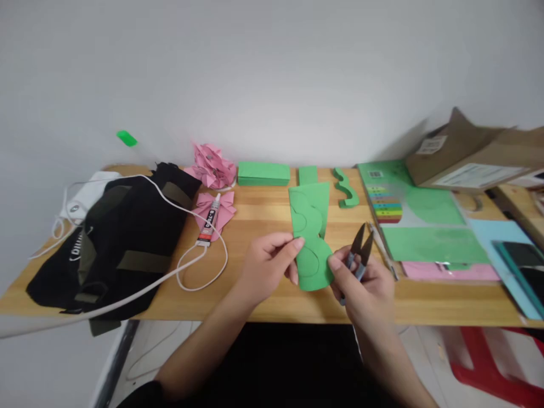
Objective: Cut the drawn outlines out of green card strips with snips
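Observation:
My left hand point(272, 262) pinches the left edge of a green paper strip point(311, 238) with curved pencil outlines, held upright over the wooden table point(263, 212). My right hand point(365, 283) grips small thread snips point(359, 253), blades apart and pointing up, and its thumb also touches the strip's lower right edge. Both hands hover near the table's front edge.
A black bag point(123, 238) with a white cable point(191, 272) lies left. A glue tube point(209, 224) rests on pink paper point(215, 207); crumpled pink paper, a green paper stack point(263, 173) and green cut-outs point(346, 190) sit behind. Coloured sheets point(425, 226) and cardboard boxes point(467, 153) fill the right.

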Action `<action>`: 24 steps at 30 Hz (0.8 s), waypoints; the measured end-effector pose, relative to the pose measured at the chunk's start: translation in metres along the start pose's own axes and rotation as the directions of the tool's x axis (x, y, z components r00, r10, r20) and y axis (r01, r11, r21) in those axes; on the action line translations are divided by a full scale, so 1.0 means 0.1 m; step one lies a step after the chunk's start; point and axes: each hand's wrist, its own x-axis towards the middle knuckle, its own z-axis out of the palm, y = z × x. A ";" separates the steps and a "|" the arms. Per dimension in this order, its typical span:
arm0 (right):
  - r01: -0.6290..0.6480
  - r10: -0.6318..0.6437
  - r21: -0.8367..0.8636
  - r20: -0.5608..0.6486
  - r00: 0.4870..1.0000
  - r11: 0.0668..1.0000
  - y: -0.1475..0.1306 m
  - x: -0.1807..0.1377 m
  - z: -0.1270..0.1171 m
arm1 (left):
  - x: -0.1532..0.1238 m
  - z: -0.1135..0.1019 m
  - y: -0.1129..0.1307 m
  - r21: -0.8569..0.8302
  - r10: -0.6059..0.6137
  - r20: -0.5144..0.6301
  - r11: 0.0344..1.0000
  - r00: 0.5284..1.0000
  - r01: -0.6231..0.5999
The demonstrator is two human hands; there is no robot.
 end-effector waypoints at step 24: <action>0.320 -0.115 -0.208 0.646 0.755 0.924 -1.24 0.58 -0.26 | -0.32 -0.33 0.62 0.480 0.237 0.496 0.727 0.836 -0.491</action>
